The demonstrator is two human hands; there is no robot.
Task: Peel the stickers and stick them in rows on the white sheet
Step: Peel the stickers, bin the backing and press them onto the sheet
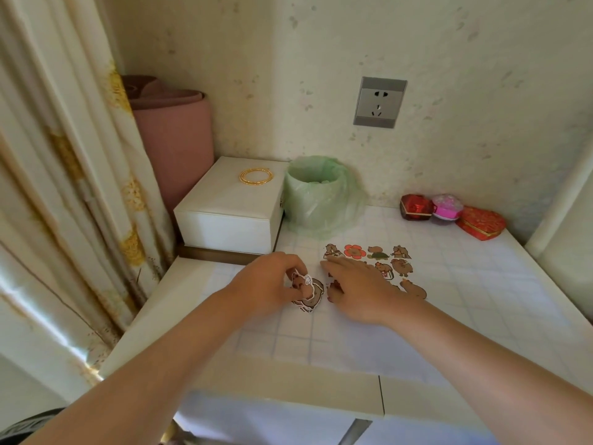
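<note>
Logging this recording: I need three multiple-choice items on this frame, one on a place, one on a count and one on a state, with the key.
1. Where do the gold bangles lie?
A. On the white box
B. In the bin
C. On a heart-shaped box

2. How many are in the far row of stickers beyond the right hand?
A. Two
B. Four
C. Seven

3. What is the left hand doing?
A. Lying flat
B. Pinching a sticker
C. Lifting the box lid

Key: 1 A, the bangles rest on the box lid; 2 B, four sit side by side; 3 B, its fingertips pinch a capybara sticker.
</note>
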